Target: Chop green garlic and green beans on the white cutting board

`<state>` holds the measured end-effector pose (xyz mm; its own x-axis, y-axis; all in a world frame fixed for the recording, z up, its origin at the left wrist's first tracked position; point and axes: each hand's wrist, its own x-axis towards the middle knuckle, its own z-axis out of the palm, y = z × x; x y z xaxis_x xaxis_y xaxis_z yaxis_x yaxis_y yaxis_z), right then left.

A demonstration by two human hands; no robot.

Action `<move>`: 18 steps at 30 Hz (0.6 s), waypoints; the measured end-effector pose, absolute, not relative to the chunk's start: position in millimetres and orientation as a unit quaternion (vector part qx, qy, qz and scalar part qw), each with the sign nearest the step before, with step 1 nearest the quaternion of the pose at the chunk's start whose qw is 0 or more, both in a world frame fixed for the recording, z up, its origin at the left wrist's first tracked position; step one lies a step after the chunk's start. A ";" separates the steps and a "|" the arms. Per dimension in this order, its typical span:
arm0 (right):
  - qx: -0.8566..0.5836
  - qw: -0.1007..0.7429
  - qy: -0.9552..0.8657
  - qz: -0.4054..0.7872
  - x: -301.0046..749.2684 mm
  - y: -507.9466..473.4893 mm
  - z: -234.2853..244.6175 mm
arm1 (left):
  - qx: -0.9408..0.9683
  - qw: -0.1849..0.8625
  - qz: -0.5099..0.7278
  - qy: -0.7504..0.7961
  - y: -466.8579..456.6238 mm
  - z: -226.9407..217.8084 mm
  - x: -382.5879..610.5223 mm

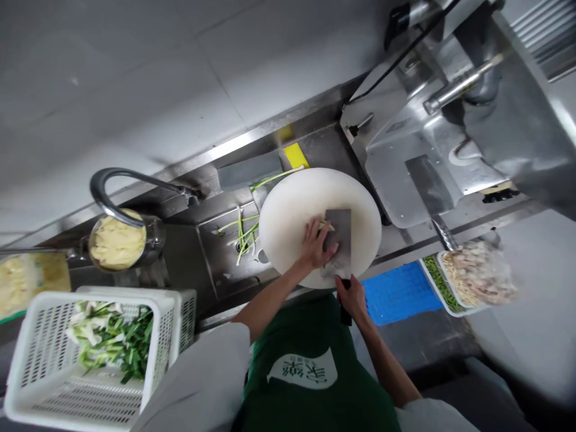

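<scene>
I look down on a stainless-steel counter (330, 144) against a grey wall (135, 78), where a round white cutting board (290, 195) sits partly over a sink (227, 276) with scallion stalks (243, 237) lying in it. A curved faucet (128, 174) reaches over a metal pot (157, 234) of pale yellow slices (117, 243); nearer, a white plastic basket (40, 348) holds cut greens (112, 339). On the right I see a second cleaver (429, 186) and a blue mat or tray (400, 294). The green apron (310, 411) carries a white emblem (303, 367) with Chinese-style characters that I cannot read. The cleaver (341, 234) lies over the board's right half, its broad grey blade rectangular, its handle black. My right hand (352, 297) is closed around that handle. My left hand (315, 246) spreads over the board beside scallion pieces (330, 227), thumb at the blade; I cannot tell whether its fingers pinch anything.
</scene>
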<state>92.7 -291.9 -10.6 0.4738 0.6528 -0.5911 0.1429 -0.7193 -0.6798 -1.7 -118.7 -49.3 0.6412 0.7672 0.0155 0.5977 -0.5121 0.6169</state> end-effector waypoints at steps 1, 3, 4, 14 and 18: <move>-0.804 0.281 -0.255 0.459 84.2 -284.6 -10.6 | 0.849 0.296 0.148 0.412 -124.6 -48.1 4.4; -0.787 0.274 -0.271 0.482 69.1 -272.0 -10.7 | 0.828 0.305 0.164 0.442 -128.2 -43.0 7.5; -0.777 0.271 -0.284 0.492 62.1 -266.2 -10.4 | 0.817 0.307 0.177 0.456 -126.2 -38.4 3.0; -0.528 0.248 -0.668 0.462 -129.4 -192.2 66.6 | 0.633 0.003 0.397 0.664 -113.8 90.5 -276.8; -0.436 0.229 -0.749 0.443 -207.8 -185.8 110.0 | 0.509 -0.156 0.417 0.737 -140.3 135.1 -439.7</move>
